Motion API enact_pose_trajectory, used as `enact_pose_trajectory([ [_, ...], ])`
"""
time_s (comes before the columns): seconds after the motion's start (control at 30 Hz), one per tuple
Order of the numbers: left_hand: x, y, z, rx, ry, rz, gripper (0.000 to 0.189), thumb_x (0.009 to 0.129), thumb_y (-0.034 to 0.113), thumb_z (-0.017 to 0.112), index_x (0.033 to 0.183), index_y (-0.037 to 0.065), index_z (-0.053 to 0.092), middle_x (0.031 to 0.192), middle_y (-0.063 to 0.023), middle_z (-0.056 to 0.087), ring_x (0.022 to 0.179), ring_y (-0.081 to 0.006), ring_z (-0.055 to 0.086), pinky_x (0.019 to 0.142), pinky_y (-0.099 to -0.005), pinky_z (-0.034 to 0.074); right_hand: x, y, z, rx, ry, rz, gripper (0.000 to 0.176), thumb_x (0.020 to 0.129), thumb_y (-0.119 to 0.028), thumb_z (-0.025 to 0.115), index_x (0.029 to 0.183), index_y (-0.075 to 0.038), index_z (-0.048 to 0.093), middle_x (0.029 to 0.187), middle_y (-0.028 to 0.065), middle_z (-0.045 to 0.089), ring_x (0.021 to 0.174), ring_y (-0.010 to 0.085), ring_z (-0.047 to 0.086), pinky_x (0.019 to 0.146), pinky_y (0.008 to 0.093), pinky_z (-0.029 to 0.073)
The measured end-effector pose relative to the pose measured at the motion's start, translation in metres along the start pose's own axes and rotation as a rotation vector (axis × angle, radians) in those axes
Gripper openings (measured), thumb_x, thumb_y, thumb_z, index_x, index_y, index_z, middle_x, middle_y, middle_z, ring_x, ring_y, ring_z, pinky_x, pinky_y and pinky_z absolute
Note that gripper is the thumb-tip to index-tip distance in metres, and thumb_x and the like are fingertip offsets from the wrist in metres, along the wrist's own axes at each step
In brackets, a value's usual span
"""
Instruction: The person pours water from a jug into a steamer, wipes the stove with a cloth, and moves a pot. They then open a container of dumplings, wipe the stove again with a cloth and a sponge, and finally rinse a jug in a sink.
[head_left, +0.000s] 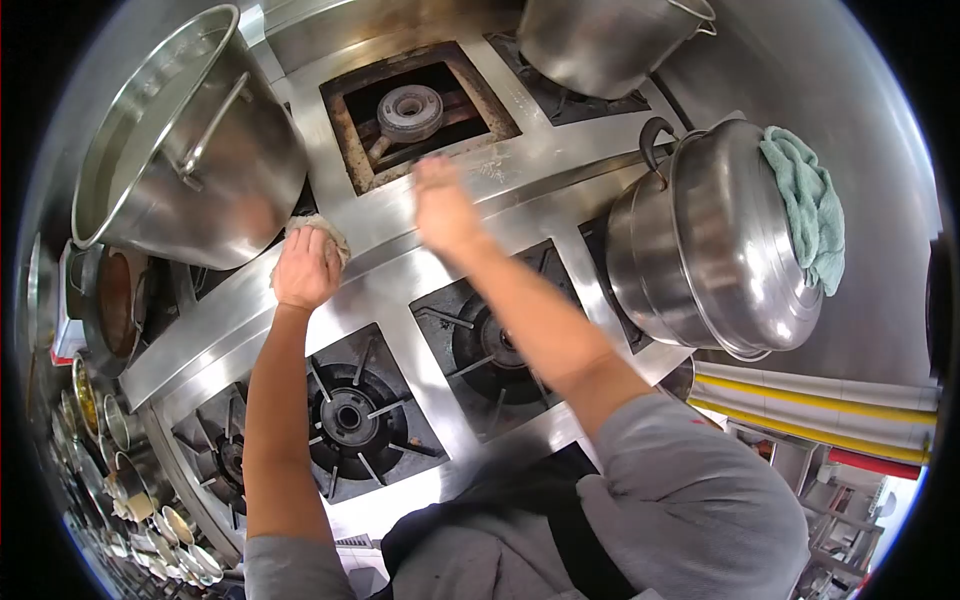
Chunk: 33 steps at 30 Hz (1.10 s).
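Note:
My left hand (304,268) is closed on a crumpled, pale beige cloth (333,238), pressed against the steel stovetop (372,222) beside a large pot (225,165). My right hand (446,212) is blurred by motion. It looks curled closed over the steel at the front edge of a square burner opening (362,178); anything within its fingers cannot be made out. Inside that opening, with no grate over it, sits a round metal burner (410,110). Light crumbs or residue (490,168) lie on the steel just right of my right hand.
Lower burners with grates (352,415) lie below my forearms. At right stands a lidded pot (665,255) with a green cloth (808,205) on top. Another pot (600,45) is at the back. Several pans and bowls (130,480) crowd the lower left.

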<state>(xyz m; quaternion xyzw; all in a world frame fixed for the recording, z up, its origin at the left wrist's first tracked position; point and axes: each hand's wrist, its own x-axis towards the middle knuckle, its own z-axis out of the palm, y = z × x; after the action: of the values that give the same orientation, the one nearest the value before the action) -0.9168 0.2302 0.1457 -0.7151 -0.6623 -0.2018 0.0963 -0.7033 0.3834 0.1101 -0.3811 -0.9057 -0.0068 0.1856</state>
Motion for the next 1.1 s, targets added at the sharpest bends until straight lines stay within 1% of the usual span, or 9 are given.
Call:
enact_pose_trajectory([
  [0.17,0.001,-0.001,0.001,0.007,0.016,0.014,0.016,0.083,0.016,0.058,0.091,0.002,0.054,0.092,-0.0168,0.055,0.088,-0.0359,0.052,0.080,-0.0447,0.045,0.004,0.013,-0.033,0.266,-0.161,-0.040,0.049,0.095,-0.014,0.037,0.134,0.014,0.045,0.143,0.0296,0.043,0.140,0.0385,0.036,0.119,0.0470,0.021],
  [0.27,0.000,-0.003,0.002,0.011,0.016,0.005,0.016,0.084,0.016,0.059,0.091,0.002,0.054,0.091,-0.0167,0.055,0.088,-0.0363,0.052,0.080,-0.0448,0.045,-0.001,0.087,-0.050,-0.229,-0.231,-0.061,0.051,0.093,-0.013,0.037,0.137,0.013,0.042,0.146,0.0291,0.040,0.140,0.0375,0.035,0.120,0.0457,0.020],
  [0.43,0.002,0.000,-0.001,-0.001,0.013,0.012,0.017,0.084,0.016,0.059,0.091,0.001,0.054,0.092,-0.0172,0.055,0.089,-0.0368,0.052,0.081,-0.0447,0.045,-0.012,0.005,-0.015,0.200,-0.121,-0.017,0.051,0.097,-0.020,0.040,0.139,0.010,0.042,0.146,0.0269,0.042,0.141,0.0370,0.034,0.119,0.0432,0.023],
  [0.6,0.000,-0.001,0.003,0.014,0.009,0.012,0.016,0.085,0.016,0.058,0.091,0.001,0.054,0.093,-0.0185,0.055,0.090,-0.0374,0.052,0.081,-0.0453,0.044,-0.005,0.127,-0.055,0.058,-0.092,0.200,0.050,0.099,-0.020,0.036,0.140,0.009,0.042,0.147,0.0261,0.040,0.140,0.0357,0.036,0.119,0.0436,0.022],
  [0.73,-0.001,0.001,0.001,0.037,0.023,0.014,0.016,0.085,0.015,0.058,0.090,0.001,0.054,0.094,-0.0188,0.055,0.090,-0.0378,0.052,0.081,-0.0454,0.044,0.001,0.047,-0.029,-0.311,-0.248,-0.025,0.050,0.100,-0.018,0.033,0.141,0.009,0.040,0.149,0.0255,0.039,0.141,0.0347,0.034,0.119,0.0453,0.021],
  [0.77,0.000,0.001,-0.001,0.029,0.014,0.015,0.016,0.085,0.015,0.058,0.090,0.001,0.054,0.094,-0.0188,0.055,0.090,-0.0379,0.052,0.081,-0.0455,0.044,-0.003,0.026,-0.025,0.125,-0.181,0.062,0.050,0.101,-0.019,0.032,0.142,0.008,0.039,0.150,0.0245,0.038,0.142,0.0345,0.033,0.120,0.0451,0.021],
  [0.87,-0.001,0.001,0.002,0.021,-0.002,0.009,0.016,0.085,0.015,0.058,0.090,0.001,0.054,0.093,-0.0189,0.055,0.090,-0.0382,0.051,0.081,-0.0458,0.044,-0.003,0.081,-0.042,0.176,-0.219,-0.066,0.050,0.101,-0.021,0.033,0.142,0.007,0.040,0.150,0.0233,0.037,0.142,0.0343,0.033,0.119,0.0452,0.021],
  [0.93,-0.001,-0.001,0.003,0.024,0.008,0.007,0.017,0.085,0.017,0.058,0.091,0.001,0.054,0.093,-0.0192,0.055,0.090,-0.0383,0.052,0.081,-0.0461,0.044,0.000,0.129,-0.050,0.133,-0.123,0.256,0.051,0.102,-0.024,0.033,0.142,0.007,0.040,0.152,0.0225,0.036,0.143,0.0343,0.031,0.119,0.0449,0.021],
  [1.1,-0.001,-0.001,0.001,0.029,-0.016,-0.001,0.015,0.087,0.016,0.055,0.091,0.001,0.054,0.094,-0.0193,0.055,0.092,-0.0388,0.052,0.083,-0.0459,0.044,-0.005,0.030,-0.021,0.161,-0.121,0.029,0.050,0.100,-0.020,0.039,0.141,0.008,0.040,0.149,0.0238,0.039,0.142,0.0356,0.033,0.118,0.0457,0.023],
])
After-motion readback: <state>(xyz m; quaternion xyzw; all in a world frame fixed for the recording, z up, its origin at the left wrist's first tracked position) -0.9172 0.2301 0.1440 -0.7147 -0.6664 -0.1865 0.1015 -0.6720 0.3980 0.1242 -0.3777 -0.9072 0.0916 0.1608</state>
